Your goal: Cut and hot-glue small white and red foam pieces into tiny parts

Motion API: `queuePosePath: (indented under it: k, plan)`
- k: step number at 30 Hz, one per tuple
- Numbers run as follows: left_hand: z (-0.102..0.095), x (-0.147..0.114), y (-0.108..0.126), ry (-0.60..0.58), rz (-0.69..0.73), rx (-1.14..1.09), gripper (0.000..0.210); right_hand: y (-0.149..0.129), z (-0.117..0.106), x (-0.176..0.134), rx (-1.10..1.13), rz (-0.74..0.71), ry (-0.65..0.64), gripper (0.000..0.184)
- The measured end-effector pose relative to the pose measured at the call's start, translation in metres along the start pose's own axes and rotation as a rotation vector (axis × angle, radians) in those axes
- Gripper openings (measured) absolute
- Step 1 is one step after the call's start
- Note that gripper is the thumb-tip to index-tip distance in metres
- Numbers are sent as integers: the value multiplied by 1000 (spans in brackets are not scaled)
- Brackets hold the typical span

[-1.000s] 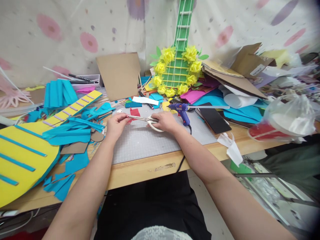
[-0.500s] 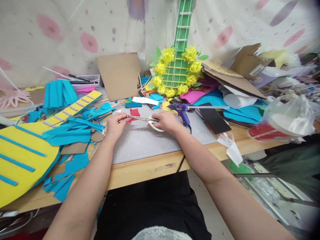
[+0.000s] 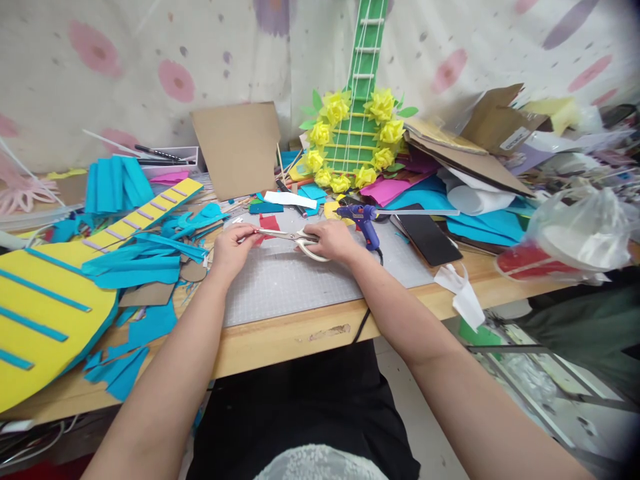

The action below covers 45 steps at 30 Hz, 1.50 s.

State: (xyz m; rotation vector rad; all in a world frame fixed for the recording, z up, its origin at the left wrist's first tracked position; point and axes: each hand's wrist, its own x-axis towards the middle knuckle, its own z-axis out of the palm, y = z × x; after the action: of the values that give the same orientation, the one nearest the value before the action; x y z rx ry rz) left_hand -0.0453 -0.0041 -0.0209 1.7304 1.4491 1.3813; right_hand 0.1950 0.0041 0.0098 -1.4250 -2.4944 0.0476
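Left: yellow guitar (image 3: 55, 293) laid on the tabletop (image 3: 285, 347), apparently to leave the mat (image 3: 290, 287) free. Centre: left hand (image 3: 233, 250) pinched at the tips of the scissors (image 3: 294, 235), presumably to guide fine work; anything held there too small to tell. Red scrap (image 3: 271, 223) seen just behind the blades. Handles gripped by right hand (image 3: 333, 240), blades aimed left. Right of centre: glue gun (image 3: 367, 228) set near, likely for reach.

Scissors (image 3: 294, 235) with off-white handles and silvery metal blades are held in the right hand (image 3: 333, 240), tips pointing toward, and right at, the left hand's (image 3: 234, 248) fingertips. Red paper (image 3: 271, 223) lies just right of those fingertips, partly hidden behind the blades.
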Motion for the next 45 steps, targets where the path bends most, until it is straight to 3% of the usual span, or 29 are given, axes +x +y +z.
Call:
queuePosePath:
  k: [45]
  plan:
    - [-2,-2,15,-84,115,75,23,6,2,1,-43,-19,29,33]
